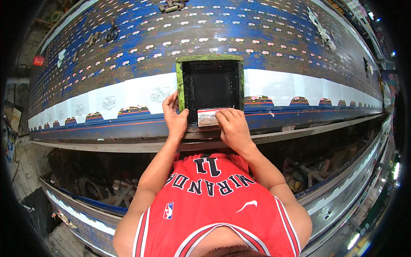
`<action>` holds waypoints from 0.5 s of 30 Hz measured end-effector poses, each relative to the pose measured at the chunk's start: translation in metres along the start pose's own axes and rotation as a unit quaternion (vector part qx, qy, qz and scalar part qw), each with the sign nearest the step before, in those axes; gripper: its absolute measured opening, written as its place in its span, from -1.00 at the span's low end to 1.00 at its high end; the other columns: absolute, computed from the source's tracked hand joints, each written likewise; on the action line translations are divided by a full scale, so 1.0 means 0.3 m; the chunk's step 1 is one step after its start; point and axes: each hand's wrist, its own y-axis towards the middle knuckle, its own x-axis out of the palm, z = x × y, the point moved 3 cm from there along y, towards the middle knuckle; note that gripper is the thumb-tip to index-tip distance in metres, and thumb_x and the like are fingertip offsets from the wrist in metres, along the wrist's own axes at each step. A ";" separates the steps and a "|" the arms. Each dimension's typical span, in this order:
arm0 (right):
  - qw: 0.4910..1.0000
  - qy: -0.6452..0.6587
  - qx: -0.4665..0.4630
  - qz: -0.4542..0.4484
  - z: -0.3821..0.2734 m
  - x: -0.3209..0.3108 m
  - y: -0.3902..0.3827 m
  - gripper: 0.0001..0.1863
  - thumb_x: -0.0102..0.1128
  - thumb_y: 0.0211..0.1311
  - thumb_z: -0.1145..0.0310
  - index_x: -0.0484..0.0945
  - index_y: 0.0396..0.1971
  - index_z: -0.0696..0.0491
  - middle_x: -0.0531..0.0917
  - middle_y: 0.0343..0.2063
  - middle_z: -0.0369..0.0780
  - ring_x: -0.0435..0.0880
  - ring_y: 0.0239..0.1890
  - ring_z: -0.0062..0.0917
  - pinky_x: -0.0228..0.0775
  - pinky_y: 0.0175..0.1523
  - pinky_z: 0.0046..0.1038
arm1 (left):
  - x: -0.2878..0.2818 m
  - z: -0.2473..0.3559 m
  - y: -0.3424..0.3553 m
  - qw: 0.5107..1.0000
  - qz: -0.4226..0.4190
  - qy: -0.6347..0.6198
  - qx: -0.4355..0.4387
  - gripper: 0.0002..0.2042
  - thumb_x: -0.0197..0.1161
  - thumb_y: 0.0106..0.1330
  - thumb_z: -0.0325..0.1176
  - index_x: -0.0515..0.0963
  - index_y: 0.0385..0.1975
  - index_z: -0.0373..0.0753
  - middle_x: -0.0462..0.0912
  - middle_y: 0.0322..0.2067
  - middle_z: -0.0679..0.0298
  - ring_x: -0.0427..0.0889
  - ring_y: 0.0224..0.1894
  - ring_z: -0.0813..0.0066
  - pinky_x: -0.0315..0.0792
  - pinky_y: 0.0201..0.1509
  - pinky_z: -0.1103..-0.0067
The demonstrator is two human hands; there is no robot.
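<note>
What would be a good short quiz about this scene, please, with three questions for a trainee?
1. Which hand holds the squeegee?
2. True or false: white sheets lie on both sides of the green-edged printing frame.
3. Fill in: the left hand is at the frame's ____ side.

Key: 1. The right hand. 2. True. 3. Left.

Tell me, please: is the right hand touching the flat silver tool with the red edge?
Touching. The head view shows the fingers of the right hand lying over the right end of the flat silver tool, with no gap.
</note>
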 end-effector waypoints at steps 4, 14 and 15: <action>1.000 0.004 0.006 -0.006 0.110 -0.048 -0.050 -0.57 0.32 0.07 0.59 0.65 0.02 0.15 0.70 0.01 -0.12 0.64 0.13 -0.19 0.43 0.26 -0.15 | 0.132 -0.026 -0.014 1.000 -0.009 0.024 -0.005 -0.21 0.24 0.09 -0.84 0.18 0.40 -0.35 0.38 0.45 -0.10 0.38 0.52 0.15 0.27 0.62 0.31; 0.995 0.039 -0.015 -0.095 0.185 -0.100 -0.028 -0.69 0.37 0.09 0.53 0.66 -0.11 0.12 0.72 -0.12 -0.15 0.67 -0.01 -0.20 0.45 0.13 -0.16 | 0.178 -0.019 -0.008 0.997 -0.004 0.041 -0.067 -0.21 0.25 0.06 -0.84 0.18 0.39 -0.40 0.39 0.44 -0.14 0.42 0.49 0.12 0.36 0.57 0.33; 0.996 0.035 -0.021 -0.079 0.189 -0.112 -0.001 -0.73 0.37 0.09 0.51 0.66 -0.16 0.11 0.71 -0.15 -0.15 0.66 -0.03 -0.20 0.44 0.11 -0.15 | 0.177 -0.017 -0.009 0.997 -0.004 0.040 -0.067 -0.21 0.25 0.06 -0.84 0.18 0.39 -0.41 0.39 0.44 -0.14 0.42 0.49 0.11 0.36 0.56 0.33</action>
